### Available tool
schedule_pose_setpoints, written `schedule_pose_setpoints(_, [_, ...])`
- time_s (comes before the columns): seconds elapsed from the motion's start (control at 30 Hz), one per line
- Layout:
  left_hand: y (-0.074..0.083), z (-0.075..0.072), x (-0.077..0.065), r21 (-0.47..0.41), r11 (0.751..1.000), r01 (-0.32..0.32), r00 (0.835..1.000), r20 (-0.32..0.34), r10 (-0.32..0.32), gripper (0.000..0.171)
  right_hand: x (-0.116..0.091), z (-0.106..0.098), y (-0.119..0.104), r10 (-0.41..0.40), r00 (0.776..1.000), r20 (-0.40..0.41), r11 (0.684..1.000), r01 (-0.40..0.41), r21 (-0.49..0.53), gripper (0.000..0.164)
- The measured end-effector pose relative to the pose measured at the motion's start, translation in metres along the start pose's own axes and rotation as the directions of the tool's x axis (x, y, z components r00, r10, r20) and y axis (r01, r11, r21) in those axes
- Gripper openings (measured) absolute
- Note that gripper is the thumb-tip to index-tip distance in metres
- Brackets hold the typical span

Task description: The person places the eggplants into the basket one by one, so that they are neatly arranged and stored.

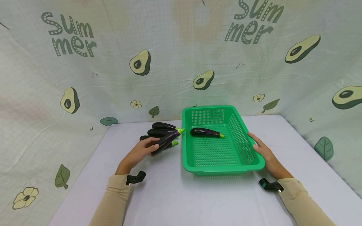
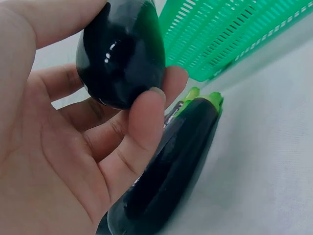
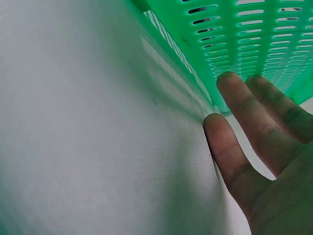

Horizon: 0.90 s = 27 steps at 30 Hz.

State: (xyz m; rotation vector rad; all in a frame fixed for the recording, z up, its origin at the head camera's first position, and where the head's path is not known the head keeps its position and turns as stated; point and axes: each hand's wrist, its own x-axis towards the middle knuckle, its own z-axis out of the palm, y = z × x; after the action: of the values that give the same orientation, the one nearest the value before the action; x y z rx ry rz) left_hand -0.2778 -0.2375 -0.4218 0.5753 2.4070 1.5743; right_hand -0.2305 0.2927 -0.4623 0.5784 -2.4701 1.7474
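Note:
My left hand [image 1: 141, 153] grips a dark purple eggplant [image 1: 167, 138], fingers and thumb round its thick end. The green stem of this eggplant points toward the basket and overlaps its left rim in the head view. Below and behind it lie several more eggplants [image 1: 161, 132]; two stems show under the held one in the left wrist view. A green plastic basket [image 1: 215, 158] stands right of the pile, with one eggplant [image 1: 206, 132] lying inside. Against the basket's right side rests my right hand [image 1: 267, 157], thumb at the rim and straight fingers [image 3: 239, 98] along the slotted outer wall.
A white cloth covers the table [image 1: 169, 197]. Behind and at both sides hangs a pale curtain [image 1: 169, 84] printed with avocados, leaves and lettering. Each wrist carries a black camera strap [image 1: 135, 178].

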Motion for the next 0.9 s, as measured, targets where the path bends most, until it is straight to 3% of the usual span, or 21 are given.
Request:
schedule_pose_setpoints(0.37, [-0.0014, 0.0049, 0.003, -0.061, 0.997, -0.039, 0.998, 0.036, 0.041, 0.043, 0.0004, 0.0002, 0.0009, 0.015, 1.0, -0.004, 1.0, -0.015, -0.008, 0.054])
schedule_pose_setpoints(0.9, [0.0038, 0.0089, 0.0032, -0.093, 0.994, -0.049, 0.999, 0.012, 0.05, 0.047, 0.0012, -0.0001, 0.0018, -0.009, 1.0, 0.004, 1.0, 0.009, 0.009, 0.054])
